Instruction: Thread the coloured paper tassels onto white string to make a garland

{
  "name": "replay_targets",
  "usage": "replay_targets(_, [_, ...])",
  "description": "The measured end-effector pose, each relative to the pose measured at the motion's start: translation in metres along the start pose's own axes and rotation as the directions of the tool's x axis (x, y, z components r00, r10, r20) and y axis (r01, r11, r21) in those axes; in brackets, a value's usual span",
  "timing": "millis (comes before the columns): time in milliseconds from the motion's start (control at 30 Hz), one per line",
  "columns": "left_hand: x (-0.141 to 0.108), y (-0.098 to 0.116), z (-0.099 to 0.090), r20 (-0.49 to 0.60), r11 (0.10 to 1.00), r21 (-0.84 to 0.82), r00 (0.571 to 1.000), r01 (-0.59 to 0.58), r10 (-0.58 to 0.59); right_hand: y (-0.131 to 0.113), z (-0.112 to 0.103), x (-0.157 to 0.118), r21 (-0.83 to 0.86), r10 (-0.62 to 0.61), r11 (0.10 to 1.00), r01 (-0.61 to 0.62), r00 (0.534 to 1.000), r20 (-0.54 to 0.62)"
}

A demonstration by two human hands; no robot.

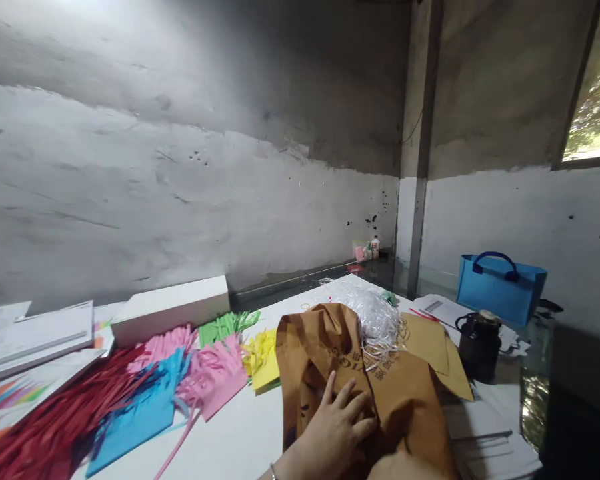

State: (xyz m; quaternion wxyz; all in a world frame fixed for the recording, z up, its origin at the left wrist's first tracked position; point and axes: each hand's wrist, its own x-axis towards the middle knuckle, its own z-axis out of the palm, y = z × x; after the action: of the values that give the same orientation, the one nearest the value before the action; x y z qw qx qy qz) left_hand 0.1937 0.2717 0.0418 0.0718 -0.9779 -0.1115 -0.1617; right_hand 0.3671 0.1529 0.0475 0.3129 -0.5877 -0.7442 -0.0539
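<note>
A brown bag (pixel 410 393) with dark printed lettering lies creased and spread over the front middle of the white table (pixel 225 433). My left hand (pixel 333 423) rests on it with the fingers apart and pointing up and away, a thin bracelet at the wrist. Only the back of my right hand (pixel 405 467) shows at the bottom edge, against the lower part of the bag; its fingers are hidden. Behind the bag sits a heap of shredded white strands (pixel 367 307).
Fringed bags in red (pixel 75 400), blue (pixel 140 420), pink (pixel 225 380) and yellow (pixel 265 367) lie left. A white box (pixel 175 310) stands behind them. Brown envelopes (pixel 427 340), a dark jug (pixel 480 347) and a blue felt bag (pixel 503 287) are at right.
</note>
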Motion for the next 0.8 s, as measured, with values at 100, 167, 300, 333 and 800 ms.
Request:
replay_targets(100, [-0.006, -0.010, 0.029, 0.050, 0.995, -0.052, 0.995, 0.085, -0.082, 0.045, -0.022, 0.040, -0.026, 0.105, 0.994, -0.103, 0.989, 0.105])
replay_targets(167, [-0.015, -0.013, 0.041, 0.057, 0.995, -0.070, 0.996, 0.069, -0.065, 0.081, -0.027, 0.073, -0.069, 0.193, 0.980, -0.184, 0.967, 0.166])
replay_targets(300, [-0.025, -0.016, 0.048, -0.011, 1.000, -0.017, 1.000, 0.014, -0.014, 0.131, -0.008, 0.115, -0.184, 0.322, 0.944, -0.274, 0.885, 0.335])
replay_targets(333, [-0.026, -0.016, 0.048, -0.028, 1.000, 0.006, 1.000, 0.008, -0.008, 0.137, -0.002, 0.118, -0.206, 0.347, 0.935, -0.289, 0.868, 0.356])
replay_targets(800, [-0.034, 0.021, 0.007, 0.174, 0.942, -0.228, 0.962, 0.246, -0.210, 0.130, -0.005, 0.076, -0.173, 0.307, 0.948, -0.267, 0.913, 0.268])
